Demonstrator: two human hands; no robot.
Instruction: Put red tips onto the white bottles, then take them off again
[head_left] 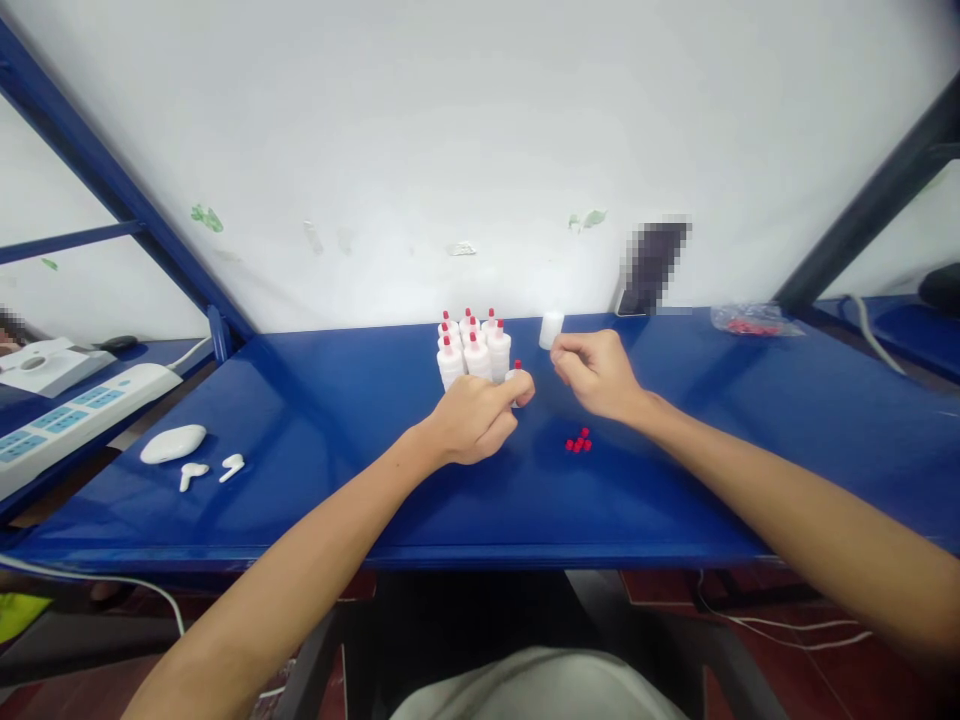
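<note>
fingers of the left hand are wrapped closed about a red-tipped bottle, which stands roughly upright at the near right edge of the bottle group. the hand itself covers part of that group's near side. to the right of the bottle group, the right hand is curled in, thumb and forefinger drawn together; i cannot tell whether anything is pinched between them. its fingertips are just beside a plain white bottle, also right of the group; whether they touch it is unclear. nearer the person than the group, and to its right, lies a small cluster of red caps. farther right of the group, a clear plastic bag has red pieces in it. well left of the group are an earphone case and two white earphones, all on the blue table.
</note>
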